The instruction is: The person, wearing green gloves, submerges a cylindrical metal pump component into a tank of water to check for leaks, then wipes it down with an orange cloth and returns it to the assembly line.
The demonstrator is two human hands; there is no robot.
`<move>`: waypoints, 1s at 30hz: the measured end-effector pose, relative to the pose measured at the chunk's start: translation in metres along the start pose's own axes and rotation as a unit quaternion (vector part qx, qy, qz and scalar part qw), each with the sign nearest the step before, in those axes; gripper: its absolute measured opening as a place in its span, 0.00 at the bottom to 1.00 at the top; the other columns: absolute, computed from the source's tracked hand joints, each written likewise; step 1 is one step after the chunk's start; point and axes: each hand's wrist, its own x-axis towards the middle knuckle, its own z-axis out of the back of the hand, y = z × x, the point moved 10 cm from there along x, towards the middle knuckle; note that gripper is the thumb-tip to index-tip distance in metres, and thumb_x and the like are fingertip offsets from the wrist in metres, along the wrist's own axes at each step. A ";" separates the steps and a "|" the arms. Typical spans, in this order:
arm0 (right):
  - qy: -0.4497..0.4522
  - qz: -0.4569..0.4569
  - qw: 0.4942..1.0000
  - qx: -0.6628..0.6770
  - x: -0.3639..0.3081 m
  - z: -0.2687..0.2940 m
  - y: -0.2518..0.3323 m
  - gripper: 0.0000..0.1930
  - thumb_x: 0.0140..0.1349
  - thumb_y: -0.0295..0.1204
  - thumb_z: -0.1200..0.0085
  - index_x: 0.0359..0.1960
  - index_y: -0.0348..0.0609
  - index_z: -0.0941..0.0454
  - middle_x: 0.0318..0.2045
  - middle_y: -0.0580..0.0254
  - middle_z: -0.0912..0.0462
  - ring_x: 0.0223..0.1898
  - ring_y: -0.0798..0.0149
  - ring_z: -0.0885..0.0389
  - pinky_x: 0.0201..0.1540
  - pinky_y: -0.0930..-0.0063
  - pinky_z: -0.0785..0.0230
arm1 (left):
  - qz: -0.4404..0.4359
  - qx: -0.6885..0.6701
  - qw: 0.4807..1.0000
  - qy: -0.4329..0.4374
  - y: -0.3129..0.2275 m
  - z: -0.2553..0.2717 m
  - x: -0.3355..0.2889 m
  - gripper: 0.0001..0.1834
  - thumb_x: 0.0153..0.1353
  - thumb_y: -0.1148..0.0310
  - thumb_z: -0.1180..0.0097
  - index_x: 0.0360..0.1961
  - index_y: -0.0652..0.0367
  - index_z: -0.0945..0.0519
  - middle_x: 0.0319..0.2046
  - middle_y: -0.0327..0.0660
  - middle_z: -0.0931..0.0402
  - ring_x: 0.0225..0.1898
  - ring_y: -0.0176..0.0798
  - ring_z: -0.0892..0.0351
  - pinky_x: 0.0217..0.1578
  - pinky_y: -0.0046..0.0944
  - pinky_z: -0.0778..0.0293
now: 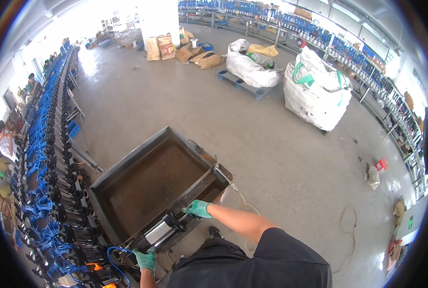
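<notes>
A silver cylindrical pump (159, 233) with a black end lies along the near edge of a metal tank (132, 154) of brownish water. My left hand (146, 260), in a green glove, is closed at the pump's near left end, beside a blue cable (110, 259). At the pump's black end my right hand (198, 209), also gloved in green, is closed with its fingers pointing left. The fingertips of both hands are partly hidden. A small metal air cylinder (223, 174) with a pale hose sits at the tank's right corner.
A long line of similar pumps with blue cables (43, 144) runs down the left, with people (6, 143) behind it. Large white sacks (314, 93) stand on the far right, one on a blue pallet (245, 86). A hose (350, 233) trails over the floor at right.
</notes>
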 end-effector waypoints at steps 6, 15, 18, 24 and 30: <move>-0.105 0.263 0.917 -0.280 -0.044 0.006 0.048 0.36 0.62 0.40 0.35 0.70 0.49 0.34 0.43 0.51 0.17 0.45 0.51 0.16 0.48 0.58 0.24 | 0.001 0.004 1.000 0.003 -0.014 0.002 -0.010 0.40 0.54 0.74 0.26 0.64 0.64 0.36 0.53 0.44 0.23 0.50 0.40 0.24 0.57 0.35 0.31; -0.050 0.193 0.965 -0.170 -0.009 0.009 0.025 0.25 0.66 0.48 0.40 0.59 0.46 0.20 0.45 0.51 0.15 0.48 0.49 0.16 0.51 0.57 0.26 | -0.030 0.037 0.999 -0.001 -0.011 0.003 -0.006 0.43 0.56 0.71 0.28 0.68 0.66 0.41 0.53 0.44 0.23 0.50 0.39 0.25 0.56 0.35 0.29; -0.011 0.058 0.993 -0.103 0.002 0.004 0.004 0.25 0.70 0.52 0.45 0.53 0.43 0.17 0.45 0.47 0.15 0.50 0.48 0.18 0.55 0.57 0.29 | -0.031 0.030 0.999 0.000 -0.013 0.004 -0.007 0.46 0.56 0.72 0.28 0.71 0.66 0.44 0.55 0.44 0.24 0.51 0.40 0.25 0.57 0.36 0.30; -0.161 0.225 0.955 -0.102 -0.005 0.014 -0.001 0.23 0.72 0.50 0.48 0.51 0.42 0.16 0.46 0.46 0.16 0.47 0.51 0.19 0.55 0.60 0.30 | 0.007 -0.029 0.999 -0.018 -0.033 0.001 -0.025 0.39 0.52 0.77 0.28 0.62 0.59 0.36 0.53 0.42 0.25 0.53 0.39 0.25 0.59 0.37 0.30; -0.135 0.086 0.986 -0.044 0.000 0.013 -0.007 0.23 0.72 0.50 0.47 0.46 0.39 0.15 0.38 0.47 0.14 0.40 0.52 0.19 0.49 0.60 0.28 | 0.006 -0.104 0.994 0.012 -0.005 -0.008 -0.009 0.39 0.52 0.80 0.29 0.61 0.56 0.39 0.52 0.41 0.26 0.52 0.39 0.25 0.58 0.38 0.30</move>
